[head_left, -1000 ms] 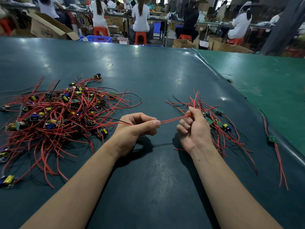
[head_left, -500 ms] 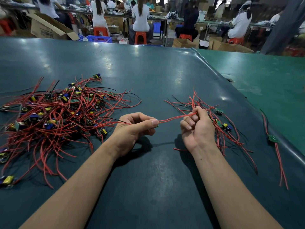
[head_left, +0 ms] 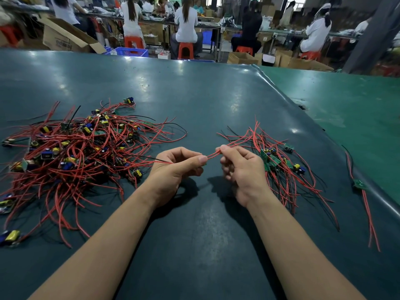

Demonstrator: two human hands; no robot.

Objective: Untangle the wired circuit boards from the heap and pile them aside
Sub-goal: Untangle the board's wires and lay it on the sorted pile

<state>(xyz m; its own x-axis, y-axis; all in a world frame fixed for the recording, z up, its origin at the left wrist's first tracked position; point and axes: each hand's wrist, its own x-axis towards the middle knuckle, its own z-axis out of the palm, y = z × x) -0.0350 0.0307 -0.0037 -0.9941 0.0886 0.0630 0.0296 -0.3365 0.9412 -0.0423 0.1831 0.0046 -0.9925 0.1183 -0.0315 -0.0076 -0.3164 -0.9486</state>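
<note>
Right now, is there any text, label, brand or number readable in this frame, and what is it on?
Nothing can be read.
Cardboard box: dark print on its side, too blurred to read.
Circuit boards in the heap and in the sorted pile: any markings are too small to tell.

Left hand (head_left: 176,167) and right hand (head_left: 242,167) close together over dark table (head_left: 205,100), both pinching same red wires (head_left: 213,155) stretched between them. Wires trail from left hand into big tangled heap (head_left: 73,156) of red-wired circuit boards just left of it. Smaller sorted pile (head_left: 279,163) lies just right of right hand, partly behind it. One lone wired board (head_left: 359,184) sits well right of right hand, near table edge.
</note>
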